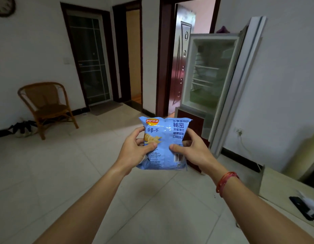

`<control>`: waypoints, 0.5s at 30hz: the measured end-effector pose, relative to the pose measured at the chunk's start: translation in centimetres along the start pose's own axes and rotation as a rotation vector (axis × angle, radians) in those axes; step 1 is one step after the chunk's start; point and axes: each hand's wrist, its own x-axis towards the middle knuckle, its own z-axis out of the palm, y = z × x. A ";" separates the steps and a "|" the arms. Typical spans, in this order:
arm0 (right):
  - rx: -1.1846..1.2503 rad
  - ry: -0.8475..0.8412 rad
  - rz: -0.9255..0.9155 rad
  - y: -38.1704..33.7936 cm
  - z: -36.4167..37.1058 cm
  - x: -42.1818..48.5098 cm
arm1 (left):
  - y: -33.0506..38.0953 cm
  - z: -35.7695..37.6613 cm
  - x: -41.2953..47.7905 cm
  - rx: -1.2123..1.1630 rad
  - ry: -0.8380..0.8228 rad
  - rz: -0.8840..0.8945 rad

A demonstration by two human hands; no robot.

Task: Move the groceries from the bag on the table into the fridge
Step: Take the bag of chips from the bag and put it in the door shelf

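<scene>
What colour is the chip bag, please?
Light blue, with a red and yellow logo; the chip bag shows in the head view.

Clock [3, 6] cropped at corner, fridge [187, 71] interior blurred, table [276, 184] cropped

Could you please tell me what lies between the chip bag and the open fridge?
Nothing visible but tiled floor between chip bag and fridge, in the head view.

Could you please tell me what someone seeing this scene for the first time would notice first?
The eye lands first on the light blue Lay's chip bag at the centre, gripped on either side by the left hand and the right hand. Behind it to the right stands the fridge with its door swung wide open, wire shelves showing inside. A wicker chair sits against the left wall.
</scene>
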 end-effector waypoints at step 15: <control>0.013 0.059 0.051 1.9 -2.2 29.5 | -3.6 -1.1 30.8 0.026 -0.049 -0.004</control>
